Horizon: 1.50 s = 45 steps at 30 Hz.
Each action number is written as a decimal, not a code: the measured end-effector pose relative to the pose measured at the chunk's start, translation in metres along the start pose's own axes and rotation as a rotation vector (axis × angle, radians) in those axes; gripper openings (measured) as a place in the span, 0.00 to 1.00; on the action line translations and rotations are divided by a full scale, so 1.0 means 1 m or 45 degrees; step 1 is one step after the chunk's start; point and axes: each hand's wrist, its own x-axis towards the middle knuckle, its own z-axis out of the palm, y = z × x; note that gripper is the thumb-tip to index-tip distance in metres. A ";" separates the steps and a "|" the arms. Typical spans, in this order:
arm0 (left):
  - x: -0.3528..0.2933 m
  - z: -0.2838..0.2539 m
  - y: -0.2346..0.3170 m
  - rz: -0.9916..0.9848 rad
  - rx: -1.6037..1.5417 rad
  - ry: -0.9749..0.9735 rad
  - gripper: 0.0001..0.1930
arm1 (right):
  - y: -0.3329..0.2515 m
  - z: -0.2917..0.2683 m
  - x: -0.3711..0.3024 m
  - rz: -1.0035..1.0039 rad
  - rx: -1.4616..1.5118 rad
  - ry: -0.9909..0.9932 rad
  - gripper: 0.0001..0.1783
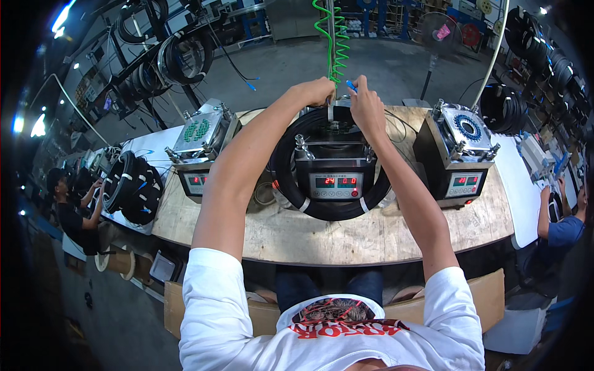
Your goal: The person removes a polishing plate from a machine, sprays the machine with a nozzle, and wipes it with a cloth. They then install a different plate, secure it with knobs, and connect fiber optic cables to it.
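Both my arms stretch over the middle machine, a metal box with a lit red display. My left hand is closed round a tool at the lower end of the green coiled hose; the fingers hide most of that tool. Close by on the right, my right hand pinches a cable end with a blue connector, held up near the hose. A thick coil of black cable loops around the machine. My hands and forearms partly cover the machine's top plate.
Similar machines flank it: the left machine carries green pieces, the right machine a blue ring. All rest on a plywood table. Black cable coils hang from a left rack. A co-worker works left, another person right.
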 end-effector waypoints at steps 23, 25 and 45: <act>-0.173 0.042 -0.010 -0.170 -1.499 0.621 0.13 | 0.039 -0.102 0.013 -0.141 -0.183 -0.179 0.11; -0.183 0.060 0.000 -0.052 -1.329 0.739 0.15 | 0.065 -0.126 0.016 0.040 -0.101 -0.269 0.11; -0.172 0.037 0.029 -0.106 -1.081 0.540 0.16 | 0.057 -0.177 -0.050 0.660 1.067 -1.071 0.19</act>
